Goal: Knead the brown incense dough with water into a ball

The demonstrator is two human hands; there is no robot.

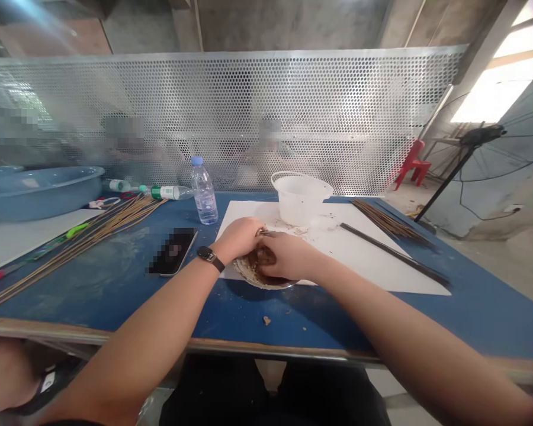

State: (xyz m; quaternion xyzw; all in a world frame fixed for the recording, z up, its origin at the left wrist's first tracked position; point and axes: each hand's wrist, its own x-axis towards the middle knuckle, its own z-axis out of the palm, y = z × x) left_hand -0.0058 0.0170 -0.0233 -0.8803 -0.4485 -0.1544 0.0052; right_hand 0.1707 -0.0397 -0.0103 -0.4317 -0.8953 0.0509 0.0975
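Note:
A shallow bowl (249, 276) with a pale rim sits near the front edge of the white sheet (350, 260). Brown, crumbly material (263, 258) fills it. My left hand (243, 235) wears a dark watch on its wrist and curls its fingers down at the bowl's far side; what they hold is hidden. From the right, my right hand (288, 254) reaches into the bowl, thumb and fingers closed round some of the brown material. The two hands' fingertips meet or nearly meet above the bowl.
Behind the bowl stands a white plastic bucket (299, 198). A water bottle (203, 192) and a phone (173, 251) are left of my hands. Thin brown sticks (111, 222) lie left, a dark strip (393, 254) right. A perforated metal screen (231, 118) closes off the back.

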